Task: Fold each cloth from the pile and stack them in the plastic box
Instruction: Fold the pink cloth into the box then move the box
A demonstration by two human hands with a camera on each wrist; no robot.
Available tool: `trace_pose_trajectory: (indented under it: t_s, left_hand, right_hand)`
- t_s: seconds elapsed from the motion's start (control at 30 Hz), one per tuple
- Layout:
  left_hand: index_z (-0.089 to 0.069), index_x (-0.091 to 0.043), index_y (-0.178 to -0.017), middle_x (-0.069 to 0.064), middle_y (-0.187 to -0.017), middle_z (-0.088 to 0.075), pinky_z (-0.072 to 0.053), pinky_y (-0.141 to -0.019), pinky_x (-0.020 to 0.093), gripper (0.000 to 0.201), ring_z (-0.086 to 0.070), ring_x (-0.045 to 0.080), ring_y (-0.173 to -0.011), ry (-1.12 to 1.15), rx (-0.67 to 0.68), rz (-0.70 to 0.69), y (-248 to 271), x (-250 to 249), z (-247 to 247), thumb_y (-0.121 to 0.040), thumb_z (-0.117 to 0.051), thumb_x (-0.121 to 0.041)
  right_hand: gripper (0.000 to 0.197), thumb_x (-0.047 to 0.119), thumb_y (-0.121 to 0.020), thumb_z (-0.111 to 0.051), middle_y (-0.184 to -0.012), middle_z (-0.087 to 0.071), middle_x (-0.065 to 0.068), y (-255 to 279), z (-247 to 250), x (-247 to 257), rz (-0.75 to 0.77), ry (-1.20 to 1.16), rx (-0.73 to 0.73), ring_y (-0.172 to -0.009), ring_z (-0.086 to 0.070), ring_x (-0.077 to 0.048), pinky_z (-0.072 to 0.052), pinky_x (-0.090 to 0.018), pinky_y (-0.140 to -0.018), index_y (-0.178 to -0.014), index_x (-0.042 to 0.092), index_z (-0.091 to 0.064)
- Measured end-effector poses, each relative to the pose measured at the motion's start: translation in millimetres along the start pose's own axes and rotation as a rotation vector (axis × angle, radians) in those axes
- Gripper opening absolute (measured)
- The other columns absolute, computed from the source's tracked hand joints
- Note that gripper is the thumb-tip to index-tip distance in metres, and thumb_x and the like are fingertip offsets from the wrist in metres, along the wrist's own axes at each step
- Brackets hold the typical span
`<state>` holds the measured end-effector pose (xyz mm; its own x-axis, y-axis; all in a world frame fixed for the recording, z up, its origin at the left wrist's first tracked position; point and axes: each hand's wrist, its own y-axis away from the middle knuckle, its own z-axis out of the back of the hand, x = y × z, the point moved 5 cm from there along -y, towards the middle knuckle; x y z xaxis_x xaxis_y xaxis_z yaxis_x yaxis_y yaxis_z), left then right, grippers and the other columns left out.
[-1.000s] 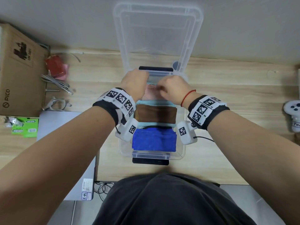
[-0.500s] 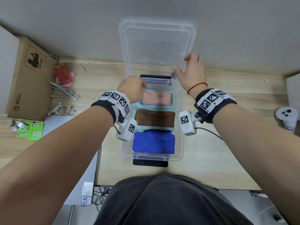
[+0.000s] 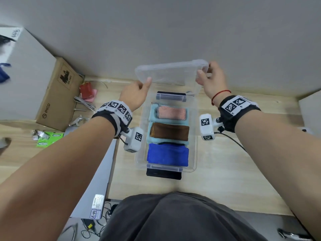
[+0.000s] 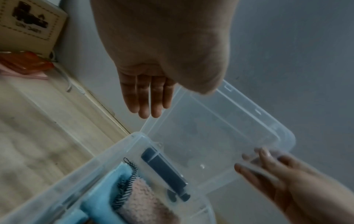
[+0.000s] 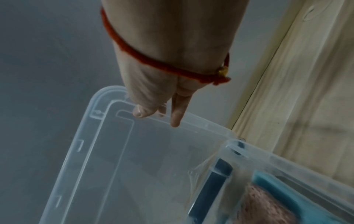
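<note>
A pale wooden counter (image 3: pixel 225 171) runs along a grey wall. A clear plastic box (image 3: pixel 195 136) sits on it at the middle. To the left lie a cardboard box (image 3: pixel 57 94), a red packet (image 3: pixel 86 89), white cables (image 3: pixel 85 103), a green packet (image 3: pixel 46 140) and a grey laptop (image 3: pixel 97 180).

Soft, even room light over the head view, no hard shadows, only a faint shade beneath the plastic box (image 3: pixel 194 136) on the pale wood. Wide-angle bend at the edges: forearms swell, the wall line bows. The far left edge smears with motion blur. Both wrist views run dimmer, greyish and grainy. In the left wrist view the left hand (image 4: pixel 151 84) reads fairly sharp, while the right hand (image 4: pixel 283 171) gripping the clear lid (image 4: pixel 220 133) is smeared. In the right wrist view, cloths below the grip are soft.
</note>
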<state>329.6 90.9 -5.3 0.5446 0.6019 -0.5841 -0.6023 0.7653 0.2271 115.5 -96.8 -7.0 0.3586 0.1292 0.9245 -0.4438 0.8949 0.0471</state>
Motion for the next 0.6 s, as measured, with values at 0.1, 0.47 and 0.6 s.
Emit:
trace_pose_trajectory:
  t_s: [0.1, 0.47, 0.6]
  left_hand:
    - [-0.062, -0.012, -0.091, 0.006, -0.087, -0.071, -0.056, -0.085, 0.045, 0.093, -0.070, 0.023, -0.082, 0.451, -0.061, 0.199, 18, -6, 9, -0.074, -0.013, -0.088]
    - [-0.055, 0.002, -0.119, 0.011, -0.092, -0.066, -0.054, -0.060, 0.025, 0.035, -0.063, 0.019, -0.066, 0.713, -0.009, 0.425, 114, -9, -22, -0.091, -0.055, -0.020]
    - [-0.056, 0.003, -0.114, 0.011, -0.090, -0.063, -0.049, -0.052, 0.023, 0.030, -0.057, 0.016, -0.060, 0.560, 0.022, 0.506, 159, 18, -42, -0.091, -0.055, -0.017]
  right_hand:
    - [0.010, 0.039, -0.096, -0.053, -0.093, -0.060, 0.013, 27, 10, 2, 0.070, -0.004, 0.009, -0.085, -0.071, -0.018, -0.056, -0.048, -0.086, -0.087, 0.039, -0.048]
    - [0.052, -0.025, -0.068, -0.039, -0.119, -0.057, 0.002, 133, 43, -27, 0.147, 0.249, 0.288, -0.120, -0.052, -0.018, -0.045, -0.040, -0.103, -0.080, 0.022, -0.057]
    - [0.060, -0.021, -0.071, -0.032, -0.119, -0.065, -0.007, 166, 37, -44, 0.049, 0.249, 0.355, -0.109, -0.061, -0.029, -0.051, -0.047, -0.094, -0.078, 0.030, -0.063]
